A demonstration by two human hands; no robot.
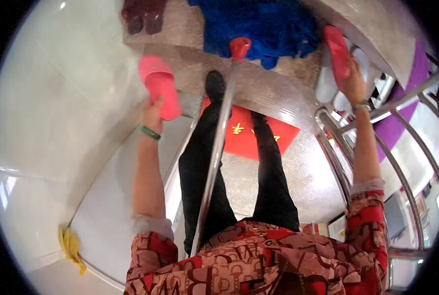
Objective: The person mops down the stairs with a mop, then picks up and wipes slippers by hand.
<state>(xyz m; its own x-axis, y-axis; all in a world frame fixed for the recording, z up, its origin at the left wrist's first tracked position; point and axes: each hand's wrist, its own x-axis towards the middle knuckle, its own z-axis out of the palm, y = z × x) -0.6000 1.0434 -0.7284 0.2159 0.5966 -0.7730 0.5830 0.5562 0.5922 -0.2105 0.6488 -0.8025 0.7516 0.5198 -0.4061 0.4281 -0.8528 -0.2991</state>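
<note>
My left hand [153, 115] is closed around the heel end of a pink slipper [160, 86], held up at the left beside the pale wall. At the right, my right hand [354, 87] grips a red slipper [336, 51], seen mostly edge-on. Just behind it lies a pair of light grey slippers [326, 81]. Between my arms a mop's metal pole [219, 130] slants up from my body without either hand on it. Its red joint [239, 48] meets a blue mop head [263, 27] spread on the step.
Dark brown slippers [143, 17] sit at the upper left. A red mat [249, 132] with yellow characters lies under my feet. Metal railing [401, 123] curves along the right, past a purple strip [394, 130]. Something yellow and limp [71, 248] hangs at the lower left.
</note>
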